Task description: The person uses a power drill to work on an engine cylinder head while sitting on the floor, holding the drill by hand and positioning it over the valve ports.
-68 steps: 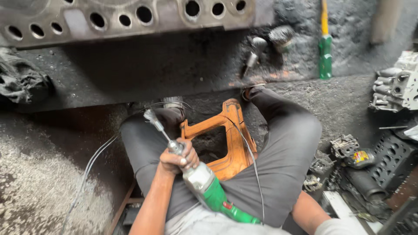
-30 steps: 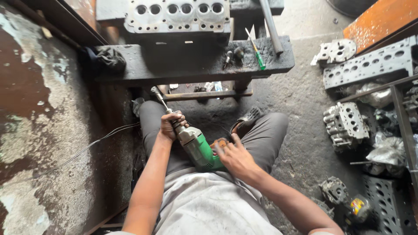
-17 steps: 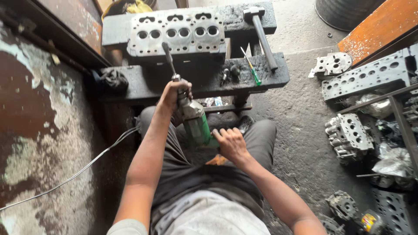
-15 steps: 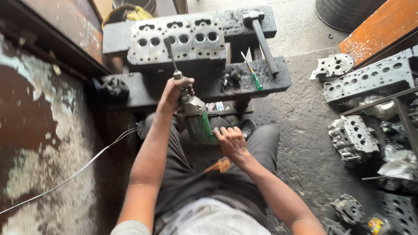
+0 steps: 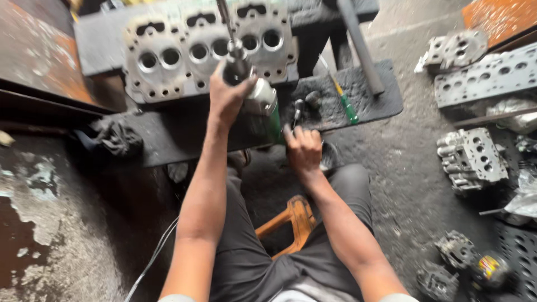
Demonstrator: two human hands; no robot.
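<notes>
Both forearms bare, no gloves, no watch or rings visible on left hand (image 5: 226, 95) or right hand (image 5: 303, 150). Dark grey trousers (image 5: 251, 263), plain, slightly creased at the knees. Light grey or white short sleeves just visible at the bottom edge. Shoes not clearly visible.

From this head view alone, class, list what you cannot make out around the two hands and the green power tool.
- Tool bit's tip: cut off by the top edge above the cylinder head.
- Green power tool body: partly hidden by the left hand.
- What the right hand touches: fingers cover it, motion blur.
- Small dark parts on the bench: too blurred to identify.
</notes>
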